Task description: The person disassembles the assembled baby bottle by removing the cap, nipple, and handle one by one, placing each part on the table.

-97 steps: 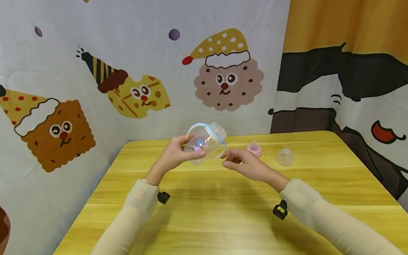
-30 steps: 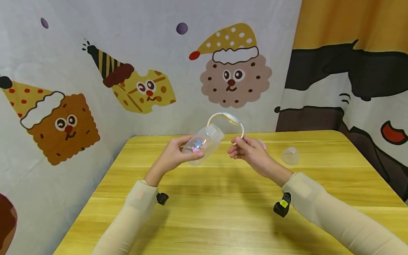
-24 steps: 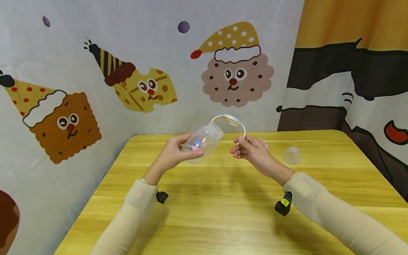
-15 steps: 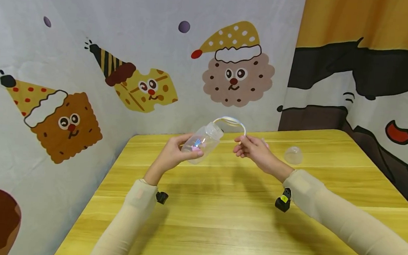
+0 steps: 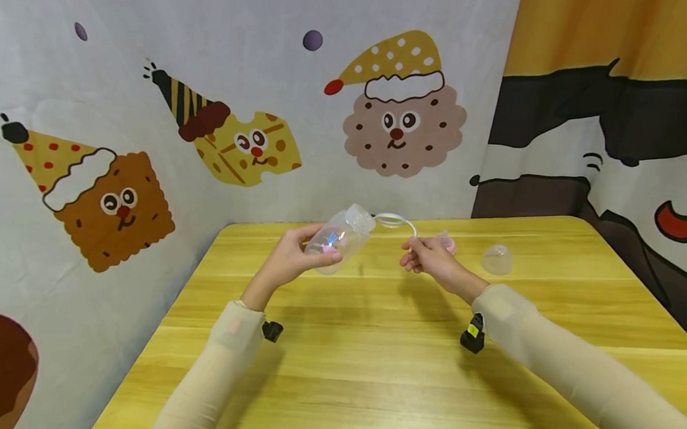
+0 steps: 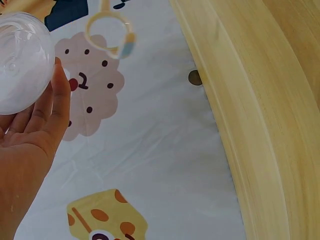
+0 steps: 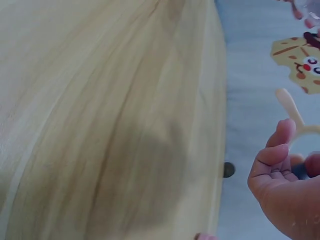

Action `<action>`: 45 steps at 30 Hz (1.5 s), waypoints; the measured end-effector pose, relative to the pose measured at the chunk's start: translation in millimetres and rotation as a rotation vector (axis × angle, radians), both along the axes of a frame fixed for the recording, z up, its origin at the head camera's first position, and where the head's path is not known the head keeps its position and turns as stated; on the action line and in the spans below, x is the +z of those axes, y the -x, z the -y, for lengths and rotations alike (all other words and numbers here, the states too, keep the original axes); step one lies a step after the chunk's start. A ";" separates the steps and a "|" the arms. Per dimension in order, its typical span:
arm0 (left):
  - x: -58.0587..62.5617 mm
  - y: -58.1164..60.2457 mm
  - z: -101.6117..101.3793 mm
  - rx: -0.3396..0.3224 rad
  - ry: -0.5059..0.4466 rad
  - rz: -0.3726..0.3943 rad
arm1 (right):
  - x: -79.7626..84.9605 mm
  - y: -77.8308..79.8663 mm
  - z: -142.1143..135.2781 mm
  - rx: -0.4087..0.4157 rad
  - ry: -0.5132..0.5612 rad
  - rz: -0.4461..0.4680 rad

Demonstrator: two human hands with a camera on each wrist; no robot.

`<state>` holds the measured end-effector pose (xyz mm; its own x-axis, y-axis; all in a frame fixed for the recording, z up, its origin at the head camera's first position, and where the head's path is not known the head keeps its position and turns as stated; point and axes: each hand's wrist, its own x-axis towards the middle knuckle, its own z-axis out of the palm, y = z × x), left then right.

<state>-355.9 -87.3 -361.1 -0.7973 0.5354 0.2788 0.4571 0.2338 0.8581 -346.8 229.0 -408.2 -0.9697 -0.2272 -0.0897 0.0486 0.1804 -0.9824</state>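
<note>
In the head view my left hand (image 5: 290,257) grips a clear baby bottle (image 5: 351,236) round its body. The bottle is tilted with its bare neck toward upper right, and a blue and pink print shows on it. Its rounded base (image 6: 25,65) fills the corner of the left wrist view. My right hand (image 5: 438,261) pinches a pale bottle handle ring (image 5: 410,226) by one grip, held in the air right of the bottle neck. One handle arm (image 7: 289,104) points up from the fingers in the right wrist view. Ring and bottle look apart.
Behind the right hand a pink teat collar (image 5: 450,245) stands on the wooden table (image 5: 364,360), partly hidden. Farther right sits a clear dome cap (image 5: 497,261). A printed cloth (image 5: 259,52) hangs behind the table.
The handle ring, on the bottle's neck at first, came off in my right hand. Since then that hand has moved slightly right and lowered and tipped the ring. My left hand keeps holding the bottle.
</note>
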 end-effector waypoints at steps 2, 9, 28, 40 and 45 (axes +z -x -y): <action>-0.9 -0.2 0.7 -0.006 -0.004 -0.005 | -7.2 3.4 1.3 0.004 -0.021 0.018; -1.2 -3.1 2.1 -0.003 -0.014 0.011 | -28.1 14.0 2.3 -0.005 -0.070 0.022; -2.8 -2.7 5.0 0.018 0.000 0.005 | -45.2 24.5 -11.9 -0.001 -0.119 0.070; -4.3 -0.5 5.9 0.010 -0.006 0.004 | -48.8 26.6 -9.2 0.020 -0.152 0.080; -4.0 0.6 7.0 0.016 0.005 -0.001 | -49.0 28.6 -8.9 0.012 -0.158 0.101</action>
